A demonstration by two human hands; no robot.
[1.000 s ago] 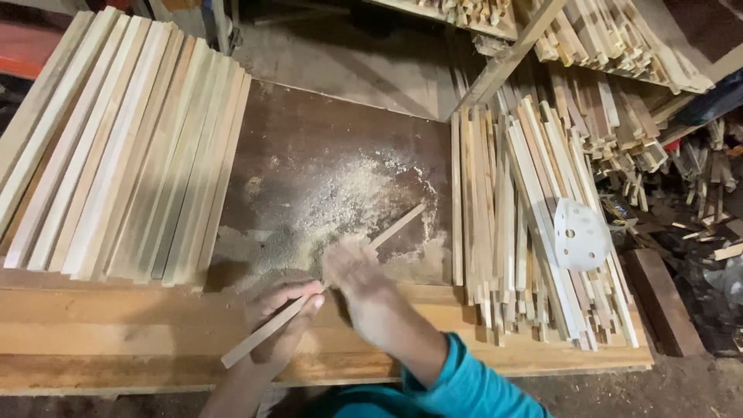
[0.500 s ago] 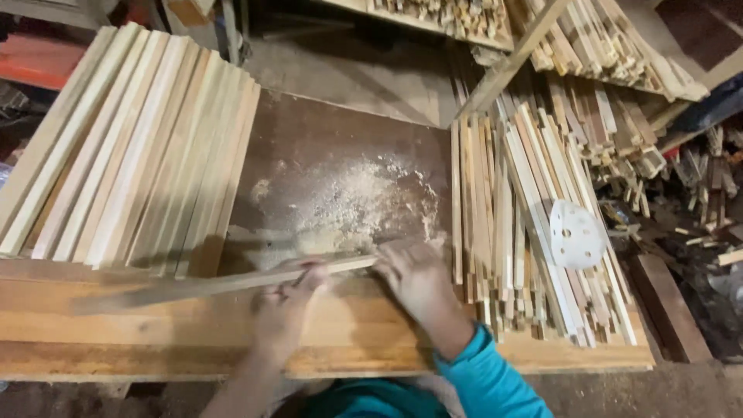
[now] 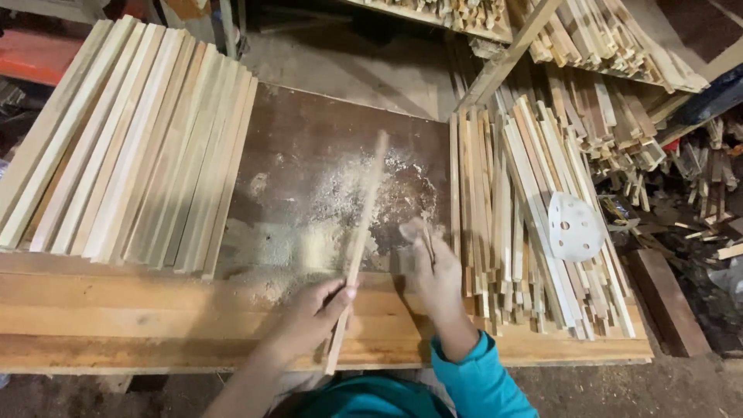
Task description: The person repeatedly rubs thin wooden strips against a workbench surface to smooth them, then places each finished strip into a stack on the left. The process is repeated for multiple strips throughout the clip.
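Nearest, pale smooth planks [image 3: 116,310] edge the bench, and over them the left hand [image 3: 313,313] pinches a thin, square-edged wooden stick [image 3: 357,248] that runs from the near edge far across the dusty middle. Just right of it the right hand [image 3: 435,267], in a teal sleeve, is curled around a small dark sliver, fingers closed on it, over a brown board [image 3: 325,147] powdered with fine sawdust [image 3: 348,209]. Smooth pale slats [image 3: 131,139] lie stacked at left, rougher sticks [image 3: 511,209] at right carry a white perforated round cap [image 3: 574,227], and jumbled offcuts [image 3: 619,46] lie far right.
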